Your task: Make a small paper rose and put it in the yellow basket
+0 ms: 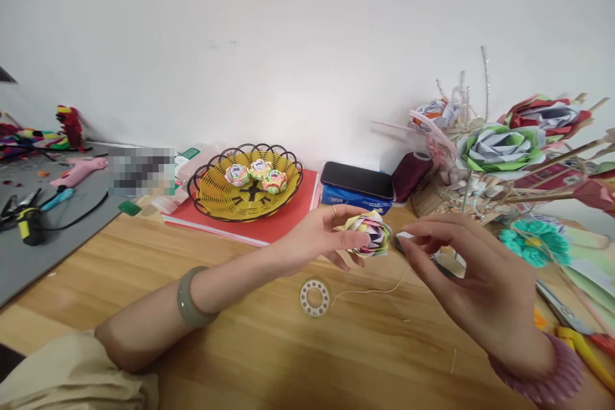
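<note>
My left hand [321,238] is closed on a folded paper flower [371,231] in pastel colours, held just above the wooden table [250,339]. My right hand [473,278] sits close to the flower's right side, its fingers pinched on a small white piece [404,236] that I cannot make out. A thin thread [369,291] runs from under the hands to a white ring-shaped spool [314,297] lying on the table below the flower.
A black and yellow wire basket [218,195] with three paper flowers stands on red folders [288,218]. A phone [357,179] lies on a blue pack. Paper roses on sticks [504,148] crowd the right. Scissors [576,333] lie at right, a glue gun [79,171] and tools at left.
</note>
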Motion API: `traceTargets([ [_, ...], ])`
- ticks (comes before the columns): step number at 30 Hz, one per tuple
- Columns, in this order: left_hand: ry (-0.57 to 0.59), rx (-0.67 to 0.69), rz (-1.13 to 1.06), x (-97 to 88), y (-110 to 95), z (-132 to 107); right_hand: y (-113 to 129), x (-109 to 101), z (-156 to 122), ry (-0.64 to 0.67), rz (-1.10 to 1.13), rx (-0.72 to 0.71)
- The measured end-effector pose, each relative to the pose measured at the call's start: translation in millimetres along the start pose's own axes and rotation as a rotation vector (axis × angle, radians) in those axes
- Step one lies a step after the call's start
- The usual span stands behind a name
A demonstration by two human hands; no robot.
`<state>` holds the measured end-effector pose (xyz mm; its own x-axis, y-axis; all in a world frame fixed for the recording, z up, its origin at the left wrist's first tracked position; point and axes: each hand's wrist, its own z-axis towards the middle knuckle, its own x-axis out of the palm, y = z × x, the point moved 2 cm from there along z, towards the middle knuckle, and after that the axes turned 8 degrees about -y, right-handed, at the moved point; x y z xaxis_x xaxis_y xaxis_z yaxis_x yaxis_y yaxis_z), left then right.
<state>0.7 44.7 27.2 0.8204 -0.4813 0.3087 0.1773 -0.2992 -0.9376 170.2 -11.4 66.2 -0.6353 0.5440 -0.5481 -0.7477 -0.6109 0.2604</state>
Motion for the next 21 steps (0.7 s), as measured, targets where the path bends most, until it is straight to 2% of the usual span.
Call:
traceTargets([
  [1, -0.012, 0.018, -0.005, 0.7, 1, 0, 1, 1, 0, 0.007, 0.028, 0.075],
  [3, -0.047, 0.061, 0.005, 2.5, 3, 0, 4, 4, 0, 0.029, 0.068, 0.135],
  [7, -0.089, 0.142, 0.038, 7.5, 5, -3, 8, 7, -3, 0.047, 0.082, 0.115],
  [14, -0.079, 0.282, 0.083, 10.9, 6, -8, 8, 8, -5, 0.02, 0.067, 0.094],
  [17, -0.088, 0.309, 0.119, 11.9, 5, -11, 7, 9, -5, 0.003, 0.086, 0.075],
  [21, -0.085, 0.301, 0.13, 12.6, 4, -12, 3, 10, -4, 0.073, 0.141, 0.129],
])
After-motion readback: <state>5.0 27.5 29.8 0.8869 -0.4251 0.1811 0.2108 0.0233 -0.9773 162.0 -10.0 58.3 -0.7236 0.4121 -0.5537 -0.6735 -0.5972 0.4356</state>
